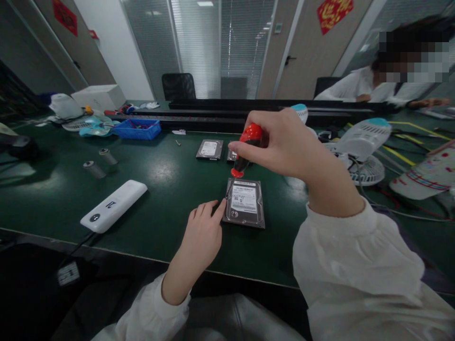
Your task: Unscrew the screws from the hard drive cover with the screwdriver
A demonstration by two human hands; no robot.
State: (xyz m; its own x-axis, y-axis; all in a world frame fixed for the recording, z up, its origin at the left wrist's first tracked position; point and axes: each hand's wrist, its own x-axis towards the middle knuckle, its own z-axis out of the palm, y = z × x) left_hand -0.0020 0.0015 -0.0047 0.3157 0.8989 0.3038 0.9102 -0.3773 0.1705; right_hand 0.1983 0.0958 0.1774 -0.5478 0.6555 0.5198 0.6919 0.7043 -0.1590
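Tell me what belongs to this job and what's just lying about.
Seemingly in use:
red screwdriver, in the right hand
near hard drive, left hand at its edge
possibly the drives farther back

Seemingly just lying about:
white oblong device
two metal cylinders
blue basket

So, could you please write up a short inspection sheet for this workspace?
Surface: green table, partly glossy.
Work items: front hard drive, label up; screwdriver, red and black, above its left side; second drive behind.
Clutter: white device, blue tray, two metal cylinders, white fan.
Hands: right hand grips the screwdriver; left hand has its fingers at the front drive's left edge.
Cables: dark cable by the white device.
Surroundings: black chair; person in white, far right.
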